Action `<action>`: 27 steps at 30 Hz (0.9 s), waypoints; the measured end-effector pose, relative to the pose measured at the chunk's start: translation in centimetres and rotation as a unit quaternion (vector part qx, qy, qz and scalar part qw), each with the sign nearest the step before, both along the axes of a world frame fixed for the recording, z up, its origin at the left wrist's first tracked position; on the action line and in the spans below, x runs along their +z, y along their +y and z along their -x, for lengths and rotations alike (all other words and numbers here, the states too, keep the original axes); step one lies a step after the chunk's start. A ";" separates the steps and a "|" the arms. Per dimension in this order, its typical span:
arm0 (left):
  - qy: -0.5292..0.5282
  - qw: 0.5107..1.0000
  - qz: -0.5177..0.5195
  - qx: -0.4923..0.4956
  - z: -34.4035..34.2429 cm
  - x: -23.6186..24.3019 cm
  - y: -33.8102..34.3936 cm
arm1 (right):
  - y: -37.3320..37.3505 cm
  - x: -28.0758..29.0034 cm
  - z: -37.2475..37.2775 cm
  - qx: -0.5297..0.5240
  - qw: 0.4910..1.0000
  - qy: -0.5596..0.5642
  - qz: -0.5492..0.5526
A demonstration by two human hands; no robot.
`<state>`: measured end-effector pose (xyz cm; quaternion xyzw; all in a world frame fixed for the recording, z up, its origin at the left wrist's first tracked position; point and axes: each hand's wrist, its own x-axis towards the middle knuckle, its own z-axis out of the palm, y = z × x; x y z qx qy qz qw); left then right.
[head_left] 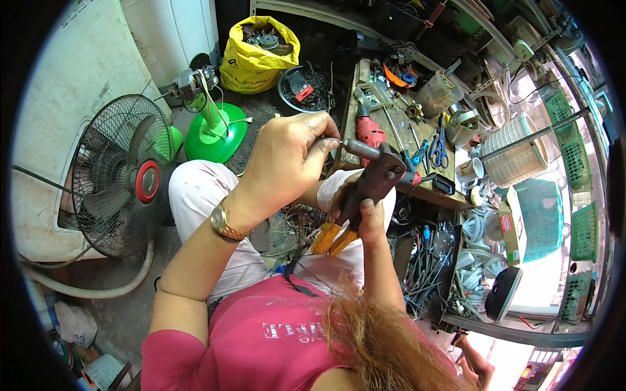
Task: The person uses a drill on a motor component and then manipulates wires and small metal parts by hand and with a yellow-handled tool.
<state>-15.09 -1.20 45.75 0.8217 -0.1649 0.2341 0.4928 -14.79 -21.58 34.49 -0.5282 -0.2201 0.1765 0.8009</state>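
My right hand is wrapped round a dark, bar-shaped metal tool, held tilted above my lap. A grey metal cylinder juts from the tool's upper end toward my left hand. My left hand, with a gold watch on its wrist, pinches with thumb and fingertips at the cylinder's tip; what lies between them is mostly hidden. Under the tool show orange-yellow grips, by my right thigh; I cannot tell whether they belong to the tool.
A wooden bench at the right bears a red drill and blue scissors. At the left stand a black fan and a green fan base. Ahead are a yellow bag and a basin of scrap.
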 end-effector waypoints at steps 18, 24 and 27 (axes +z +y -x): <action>0.134 0.988 0.036 -0.072 -1.5 -3.0 0.5 | -0.5 -0.1 -1.0 0.086 0.996 0.022 0.020; 0.150 0.981 0.009 -0.120 -1.6 -3.2 1.6 | -1.4 -0.9 -1.2 0.111 0.993 0.033 0.005; 0.162 0.978 0.035 -0.126 -1.4 -3.0 0.9 | -2.1 -1.5 -1.4 0.112 0.993 0.022 0.021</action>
